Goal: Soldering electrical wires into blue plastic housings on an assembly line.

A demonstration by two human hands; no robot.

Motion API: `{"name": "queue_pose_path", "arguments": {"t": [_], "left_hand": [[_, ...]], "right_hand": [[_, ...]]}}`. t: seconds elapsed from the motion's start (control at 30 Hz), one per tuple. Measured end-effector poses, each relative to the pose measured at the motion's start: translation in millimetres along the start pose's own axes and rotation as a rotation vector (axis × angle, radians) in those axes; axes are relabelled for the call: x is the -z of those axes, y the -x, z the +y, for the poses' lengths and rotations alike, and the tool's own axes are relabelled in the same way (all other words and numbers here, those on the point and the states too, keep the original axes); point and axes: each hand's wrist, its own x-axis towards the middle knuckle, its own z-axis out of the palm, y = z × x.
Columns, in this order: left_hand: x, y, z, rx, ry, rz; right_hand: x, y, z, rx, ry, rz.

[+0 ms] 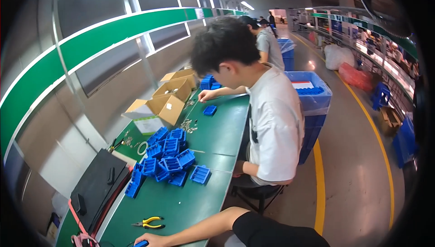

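My right hand (153, 239) comes in at the lower edge, its bare forearm reaching left from a black sleeve. Its fingers are closed on a blue plastic piece (142, 243), most of which is cut off by the frame. Just beyond it, long-nose pliers (152, 222) with yellow and black handles lie on the green table mat (181, 201). Farther up the table is a heap of blue plastic trays (170, 146) with divided compartments. One single blue tray (200, 174) sits to the right of that heap. My left hand is out of view.
A seated co-worker (272, 115) in a white shirt reaches over the table, near another blue tray (210, 110). Open cardboard boxes (156, 111) and small metal parts (188, 126) lie along the back. Blue bins (312, 115) stand behind the co-worker. A black case (97, 188) lies left.
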Motion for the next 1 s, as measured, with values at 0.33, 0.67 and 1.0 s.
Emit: {"name": "queue_pose_path", "arguments": {"t": [0.33, 0.67, 1.0], "left_hand": [[-8, 5, -11, -0.027, -0.006, -0.001], [-12, -2, -11, -0.086, -0.066, -0.015], [-1, -3, -16, -0.089, -0.044, -0.065]], "right_hand": [[1, 7, 5, -0.004, -0.032, 0.038], [4, 3, 5, -0.008, -0.003, 0.091], [5, 4, -5, 0.035, 0.105, 0.073]]}}
